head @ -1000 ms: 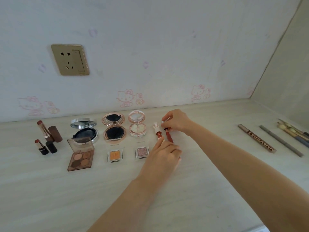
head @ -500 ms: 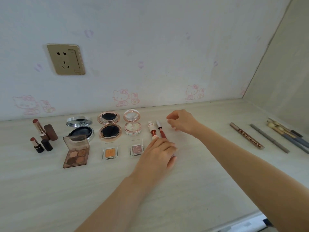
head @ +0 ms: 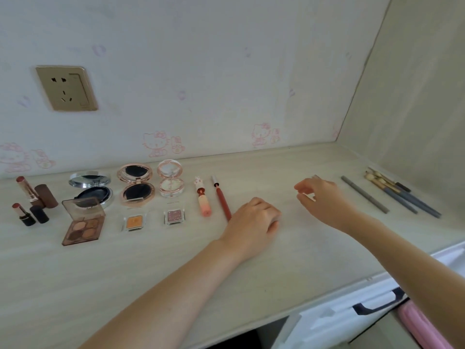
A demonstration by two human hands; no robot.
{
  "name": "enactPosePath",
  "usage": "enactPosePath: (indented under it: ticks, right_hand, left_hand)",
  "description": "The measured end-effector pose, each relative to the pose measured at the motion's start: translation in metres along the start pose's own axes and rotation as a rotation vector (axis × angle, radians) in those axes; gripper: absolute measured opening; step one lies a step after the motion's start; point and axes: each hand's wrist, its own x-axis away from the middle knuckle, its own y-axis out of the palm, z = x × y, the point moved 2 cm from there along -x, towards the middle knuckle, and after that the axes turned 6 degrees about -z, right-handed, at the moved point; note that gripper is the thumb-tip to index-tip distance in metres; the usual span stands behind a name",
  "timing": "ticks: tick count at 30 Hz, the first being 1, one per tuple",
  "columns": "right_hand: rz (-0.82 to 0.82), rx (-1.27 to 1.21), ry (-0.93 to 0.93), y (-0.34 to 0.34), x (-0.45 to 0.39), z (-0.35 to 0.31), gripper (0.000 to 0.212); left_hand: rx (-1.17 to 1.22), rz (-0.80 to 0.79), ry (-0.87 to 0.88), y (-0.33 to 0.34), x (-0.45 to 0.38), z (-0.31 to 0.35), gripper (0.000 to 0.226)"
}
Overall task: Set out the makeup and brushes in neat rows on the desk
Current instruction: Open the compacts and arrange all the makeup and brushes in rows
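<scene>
My left hand (head: 253, 217) covers the near tip of the red liner (head: 222, 201), my right hand (head: 323, 197) is blurred so I cannot tell whether its fingers pinch anything, and the brushes (head: 400, 191) overlap too closely to count.

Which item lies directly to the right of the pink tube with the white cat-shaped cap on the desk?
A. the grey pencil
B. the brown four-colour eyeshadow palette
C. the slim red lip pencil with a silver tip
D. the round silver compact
C: the slim red lip pencil lies right beside the pink tube with the white cat-shaped cap, apart from it.
</scene>
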Motion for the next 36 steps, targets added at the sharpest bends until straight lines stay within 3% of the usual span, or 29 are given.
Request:
enactPosePath:
  ticks: [8,16,21,26,36]
  right_hand:
    - [0.116,0.028,0.154,-0.011,0.019,0.066,0.025]
    - [0.239,0.047,0.228,-0.014,0.015,0.087,0.028]
    - [0.119,0.082,0.369,-0.013,0.011,0.101,0.036]
    - [0.103,0.069,0.366,-0.008,0.01,0.105,0.031]
    - [0.244,-0.129,0.268,-0.009,0.015,0.084,0.029]
  left_hand:
    - [0.086,-0.097,-0.121,0.035,-0.079,0.01,0.036]
    - [0.119,-0.193,-0.211,0.064,-0.141,0.005,0.046]
    - [0.129,-0.238,-0.19,0.073,-0.164,0.013,0.055]
    - [0.107,-0.31,-0.217,0.083,-0.18,0.022,0.061]
    - [0.579,-0.036,-0.333,0.066,-0.16,0.021,0.06]
